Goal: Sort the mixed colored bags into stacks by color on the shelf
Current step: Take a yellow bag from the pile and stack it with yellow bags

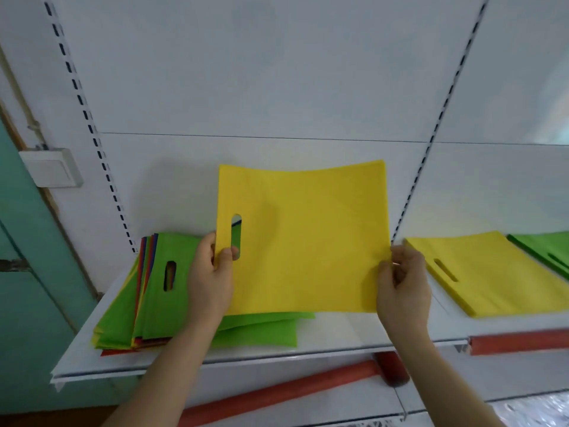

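Both forearms rise from the bottom of the frame toward the white shelf [335, 337], where the mixed pile [147, 291] lies at lower left and the yellow stack [498, 272] at right. Between them, at the centre, the yellow bag [304, 238] is held upright above the shelf. The left hand [209, 282] has its fingers pinching the edge by the handle slot, the right hand [403, 288] pinches the opposite edge; I judge it best to keep the bag taut and lay it squarely on the yellow stack.

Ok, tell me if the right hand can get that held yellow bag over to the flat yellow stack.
Probably yes: the right hand pinches the held yellow bag beside the flat yellow stack, with bare shelf between.
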